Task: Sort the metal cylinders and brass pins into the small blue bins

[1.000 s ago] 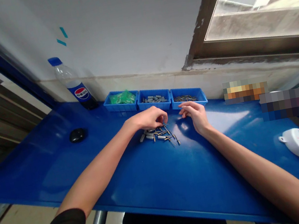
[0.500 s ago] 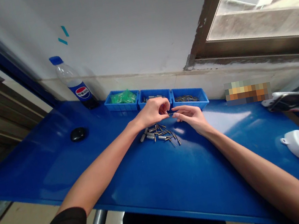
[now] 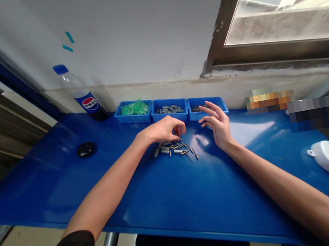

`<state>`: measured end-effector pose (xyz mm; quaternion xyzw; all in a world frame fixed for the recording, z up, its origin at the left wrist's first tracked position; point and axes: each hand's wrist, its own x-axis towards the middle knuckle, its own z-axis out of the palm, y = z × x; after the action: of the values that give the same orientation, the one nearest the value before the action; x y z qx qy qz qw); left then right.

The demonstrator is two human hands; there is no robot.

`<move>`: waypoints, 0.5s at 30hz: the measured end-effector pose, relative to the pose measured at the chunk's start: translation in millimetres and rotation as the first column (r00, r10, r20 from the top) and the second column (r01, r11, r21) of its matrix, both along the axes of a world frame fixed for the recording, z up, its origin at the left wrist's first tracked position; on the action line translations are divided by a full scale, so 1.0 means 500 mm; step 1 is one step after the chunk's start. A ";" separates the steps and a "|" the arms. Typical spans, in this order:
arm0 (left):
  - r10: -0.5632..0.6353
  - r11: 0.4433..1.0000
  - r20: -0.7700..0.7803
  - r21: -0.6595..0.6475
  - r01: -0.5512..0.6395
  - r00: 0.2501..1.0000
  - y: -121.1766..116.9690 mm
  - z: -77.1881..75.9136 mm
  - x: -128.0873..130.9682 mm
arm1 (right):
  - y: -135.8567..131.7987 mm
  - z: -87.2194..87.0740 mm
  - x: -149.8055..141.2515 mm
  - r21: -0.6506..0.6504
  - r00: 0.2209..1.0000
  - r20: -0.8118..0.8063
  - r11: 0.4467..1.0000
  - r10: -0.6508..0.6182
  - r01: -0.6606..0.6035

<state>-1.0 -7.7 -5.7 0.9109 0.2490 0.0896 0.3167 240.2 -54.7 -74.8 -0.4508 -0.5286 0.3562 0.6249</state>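
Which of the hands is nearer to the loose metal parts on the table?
Left. The left hand is at the far edge of the loose metal parts; the right hand is apart from them, off to their right.

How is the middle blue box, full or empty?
Partly full: the middle blue box holds grey metal pieces, with its walls showing above them.

The bright window (image 3: pixel 288 12) throws glare across the tabletop (image 3: pixel 248 127); metal pieces (image 3: pixel 178 151) seem slightly blurred.
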 end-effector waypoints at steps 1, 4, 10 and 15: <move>-0.002 1.000 -0.020 0.006 0.002 1.000 -0.001 -0.004 0.003 | -0.001 0.000 0.000 0.002 1.000 -0.001 1.000 0.007 -0.007; -0.026 0.999 -0.050 0.028 0.027 0.998 -0.003 -0.016 0.012 | -0.004 0.003 -0.001 -0.007 0.999 -0.026 1.000 0.019 -0.019; 0.010 0.979 0.048 0.202 -0.020 0.999 -0.002 -0.012 0.015 | -0.008 0.007 -0.003 -0.042 0.999 -0.006 0.998 0.054 -0.054; 0.107 0.988 0.254 0.081 -0.131 0.961 -0.007 0.013 0.017 | -0.009 0.010 -0.007 -0.062 0.989 0.015 0.988 0.144 -0.143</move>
<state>7.3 -11.3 0.7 0.8902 0.2571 0.2339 0.2947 236.8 -59.1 -70.0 -0.4340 -0.5546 0.4117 0.5784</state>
